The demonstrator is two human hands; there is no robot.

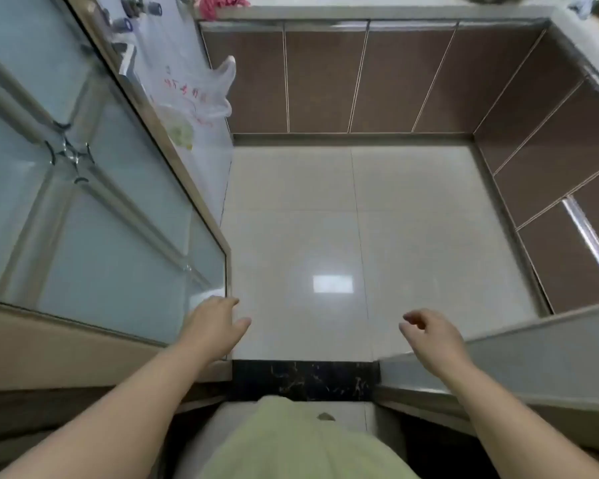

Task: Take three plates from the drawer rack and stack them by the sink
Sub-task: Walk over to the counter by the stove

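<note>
While the person stands at the dark marble threshold strip of a kitchen, both bare arms reach forward over it and neither grip has hold of anything. The left hand hangs just past the strip on its left side, fingers spread loosely and palm down, close to the lower corner of a frosted-glass door with a metal frame; whether the fingertips touch that frame cannot be told. The right hand hovers past the strip on its right side, fingers curled loosely inward with a gap between thumb and forefinger, above the edge of a grey panel that slants away to the right. Beyond the strip lies a pale glossy tiled floor with a bright rectangular reflection. Farther from the strip, across the floor, a row of brown cabinet fronts runs under a pale desk, and more brown fronts with a metal handle line the right side. A clear plastic bag with red print hangs far beyond the strip on the left, beside the glass door. A pink cloth lies on the far desk. No plates, drawer rack or sink show in this view. A pale green garment fills the near edge, just before the strip.
</note>
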